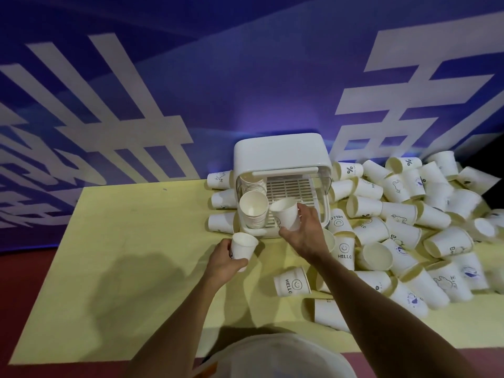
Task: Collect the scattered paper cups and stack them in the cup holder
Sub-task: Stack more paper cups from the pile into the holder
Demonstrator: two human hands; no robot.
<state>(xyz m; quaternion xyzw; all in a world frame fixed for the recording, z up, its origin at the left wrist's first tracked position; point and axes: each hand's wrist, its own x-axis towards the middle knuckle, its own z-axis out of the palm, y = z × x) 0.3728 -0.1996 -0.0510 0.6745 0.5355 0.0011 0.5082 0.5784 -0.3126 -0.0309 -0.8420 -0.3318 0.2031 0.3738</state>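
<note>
A white cup holder [281, 152] with its lid raised stands at the far edge of the yellow table [131, 241]. Inside it, on the left, lies a stack of nested paper cups [253, 207] with the open mouth facing me. My right hand [305, 230] grips a white paper cup [285, 214], tilted, just in front of the holder's slatted tray beside the stack. My left hand [225, 259] holds another paper cup [243, 245] upright, lower and to the left of the holder.
A big heap of several loose paper cups [409, 222] covers the table's right side. Three more cups [221, 199] lie left of the holder. A "HELLO" cup [291, 282] lies near my right forearm. A blue printed wall rises behind the table.
</note>
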